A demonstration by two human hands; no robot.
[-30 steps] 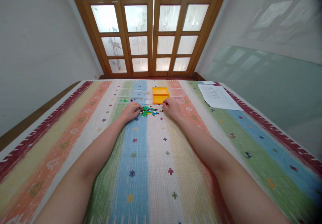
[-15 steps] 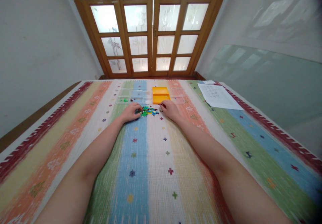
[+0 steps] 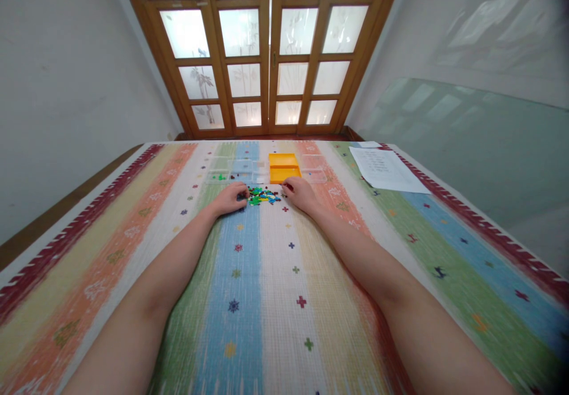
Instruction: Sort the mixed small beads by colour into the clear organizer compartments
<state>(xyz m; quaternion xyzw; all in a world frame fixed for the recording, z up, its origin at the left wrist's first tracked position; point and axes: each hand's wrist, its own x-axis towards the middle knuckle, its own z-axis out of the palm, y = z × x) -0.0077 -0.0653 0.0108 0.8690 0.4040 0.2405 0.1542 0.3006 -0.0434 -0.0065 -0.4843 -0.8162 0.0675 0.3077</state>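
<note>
A loose pile of small building-block-like pieces [image 3: 263, 196], mostly green, blue, yellow and dark red, lies on the striped tablecloth between my hands. At its left edge rests my left hand [image 3: 230, 198], fingers curved and thumb apart from them, with a dark gap between. My right hand [image 3: 302, 194] is at the pile's upper right, thumb and fingertips drawn together; a tiny dark spot shows at the tips, too small to name. Just beyond stands a yellow two-part box [image 3: 285, 166]. A clear compartment box [image 3: 217, 170] behind my left hand holds a few green and dark pieces.
Right of the yellow box is another clear compartment section [image 3: 316, 174]. A printed sheet of paper [image 3: 386, 170] lies at the table's far right. The striped tablecloth [image 3: 278, 300] covers the table, and wooden glazed doors [image 3: 269, 87] stand behind it.
My left hand has drawn back slightly to the left, off the pile's edge. My right hand stays almost where it was.
</note>
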